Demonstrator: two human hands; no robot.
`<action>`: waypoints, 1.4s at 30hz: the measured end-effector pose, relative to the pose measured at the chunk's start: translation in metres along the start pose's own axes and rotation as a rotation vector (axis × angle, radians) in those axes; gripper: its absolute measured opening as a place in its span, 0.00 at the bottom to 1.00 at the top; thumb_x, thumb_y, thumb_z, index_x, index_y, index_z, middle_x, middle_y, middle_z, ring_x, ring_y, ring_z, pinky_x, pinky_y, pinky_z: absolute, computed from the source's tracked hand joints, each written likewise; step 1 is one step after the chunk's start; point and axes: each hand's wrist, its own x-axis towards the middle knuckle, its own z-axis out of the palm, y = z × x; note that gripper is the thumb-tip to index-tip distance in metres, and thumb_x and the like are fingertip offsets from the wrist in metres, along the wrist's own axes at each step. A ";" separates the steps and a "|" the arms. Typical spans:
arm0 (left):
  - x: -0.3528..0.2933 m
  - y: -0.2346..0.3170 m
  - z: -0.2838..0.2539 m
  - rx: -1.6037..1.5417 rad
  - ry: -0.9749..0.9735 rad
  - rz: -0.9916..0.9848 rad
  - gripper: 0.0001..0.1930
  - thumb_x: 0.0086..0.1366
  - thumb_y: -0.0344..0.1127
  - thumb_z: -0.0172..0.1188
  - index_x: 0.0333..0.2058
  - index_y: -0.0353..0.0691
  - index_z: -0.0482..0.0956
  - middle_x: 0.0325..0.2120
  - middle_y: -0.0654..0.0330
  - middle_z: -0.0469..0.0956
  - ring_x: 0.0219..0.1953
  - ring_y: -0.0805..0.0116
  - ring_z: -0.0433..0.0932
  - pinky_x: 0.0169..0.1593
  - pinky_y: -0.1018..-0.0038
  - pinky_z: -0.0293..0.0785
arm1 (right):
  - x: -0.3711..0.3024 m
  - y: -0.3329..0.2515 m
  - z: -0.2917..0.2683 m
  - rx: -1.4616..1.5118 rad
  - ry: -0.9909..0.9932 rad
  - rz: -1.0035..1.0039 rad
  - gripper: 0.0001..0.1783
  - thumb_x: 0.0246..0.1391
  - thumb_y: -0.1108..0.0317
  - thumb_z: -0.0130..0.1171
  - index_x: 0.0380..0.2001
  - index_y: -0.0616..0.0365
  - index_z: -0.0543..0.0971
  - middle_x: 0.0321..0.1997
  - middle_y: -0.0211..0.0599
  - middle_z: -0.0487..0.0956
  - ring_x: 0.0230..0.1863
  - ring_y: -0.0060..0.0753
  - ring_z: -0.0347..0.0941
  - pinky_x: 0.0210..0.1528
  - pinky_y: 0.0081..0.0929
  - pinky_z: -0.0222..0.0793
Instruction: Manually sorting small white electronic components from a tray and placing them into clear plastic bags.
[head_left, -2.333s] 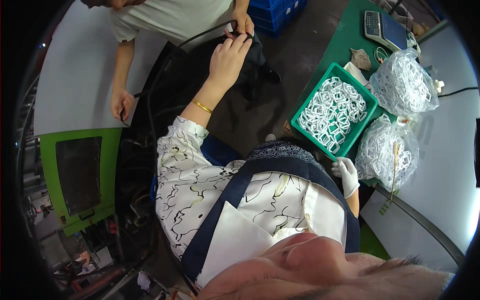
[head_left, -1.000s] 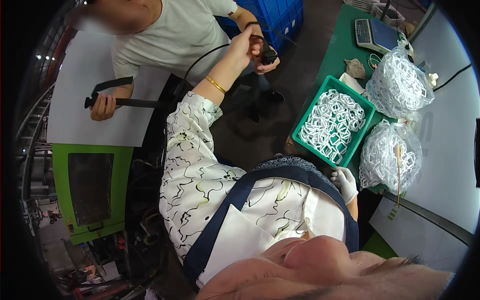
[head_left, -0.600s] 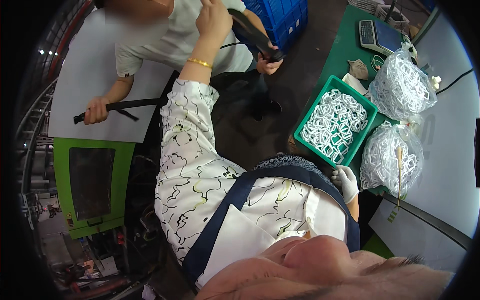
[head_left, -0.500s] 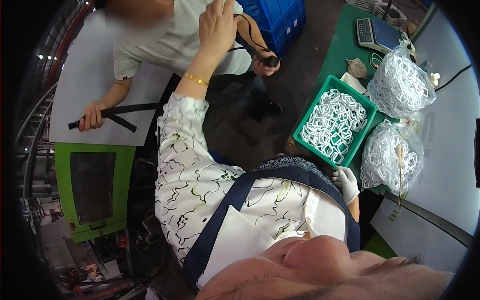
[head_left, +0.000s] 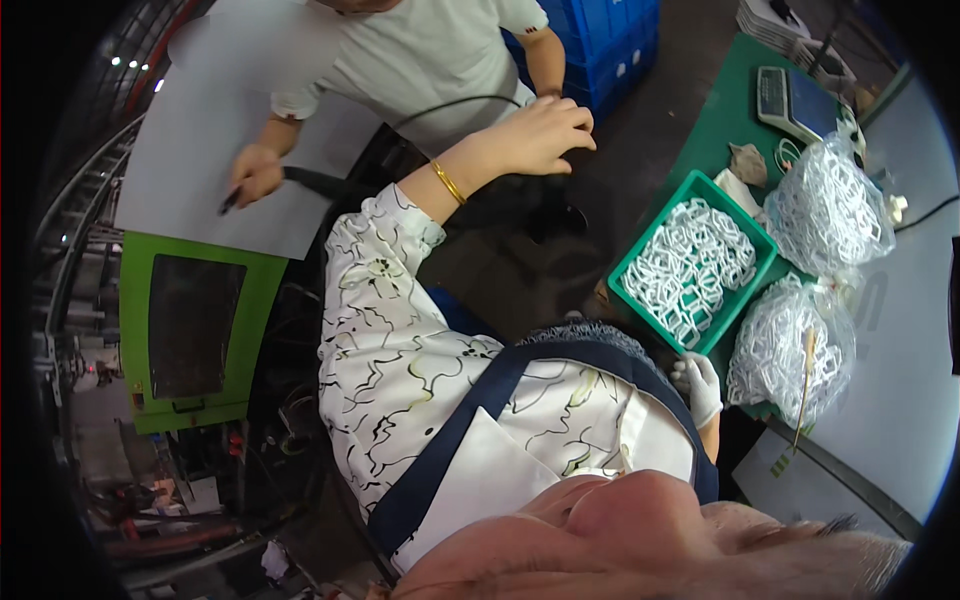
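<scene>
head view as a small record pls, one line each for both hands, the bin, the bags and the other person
left hand: bare, raised, fingers apart, palm hidden
right hand: white-gloved, by the near corner of the green bin, contact unclear
green bin: holds loose white links
bags: upper clear bag and lower clear bag, both with white links
other person: light shirt, one hand on a dark strap-like item

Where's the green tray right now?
In the head view, right of centre, the green tray sits at the edge of the green table, just left of two clear bags, with the gloved right hand by its lowest corner.
</scene>
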 end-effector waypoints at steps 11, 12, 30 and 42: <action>-0.053 -0.038 0.030 -0.240 -0.126 -0.085 0.27 0.47 0.38 0.72 0.49 0.53 0.79 0.52 0.66 0.72 0.58 0.62 0.69 0.60 0.60 0.63 | 0.004 0.000 0.009 0.007 -0.003 0.043 0.14 0.67 0.63 0.52 0.49 0.61 0.74 0.35 0.31 0.77 0.33 0.20 0.74 0.36 0.19 0.71; -0.057 -0.040 0.035 -0.187 -0.133 -0.099 0.25 0.48 0.37 0.72 0.48 0.52 0.79 0.51 0.65 0.72 0.57 0.62 0.69 0.59 0.60 0.64 | 0.003 0.000 0.006 0.007 0.004 0.045 0.14 0.67 0.63 0.52 0.49 0.61 0.74 0.35 0.31 0.77 0.33 0.20 0.74 0.36 0.19 0.71; -0.035 -0.016 0.059 -0.133 0.088 0.050 0.21 0.47 0.33 0.72 0.41 0.46 0.75 0.40 0.63 0.73 0.45 0.61 0.74 0.50 0.64 0.69 | 0.002 -0.007 0.012 -0.015 -0.007 0.076 0.15 0.66 0.62 0.53 0.49 0.60 0.73 0.36 0.29 0.77 0.33 0.20 0.74 0.37 0.17 0.71; -0.019 -0.003 0.079 -0.262 0.061 0.186 0.23 0.45 0.35 0.74 0.42 0.45 0.77 0.43 0.66 0.75 0.47 0.63 0.74 0.51 0.65 0.69 | -0.002 -0.002 0.005 0.003 -0.010 0.062 0.15 0.66 0.61 0.53 0.50 0.58 0.73 0.38 0.28 0.77 0.36 0.19 0.73 0.38 0.16 0.70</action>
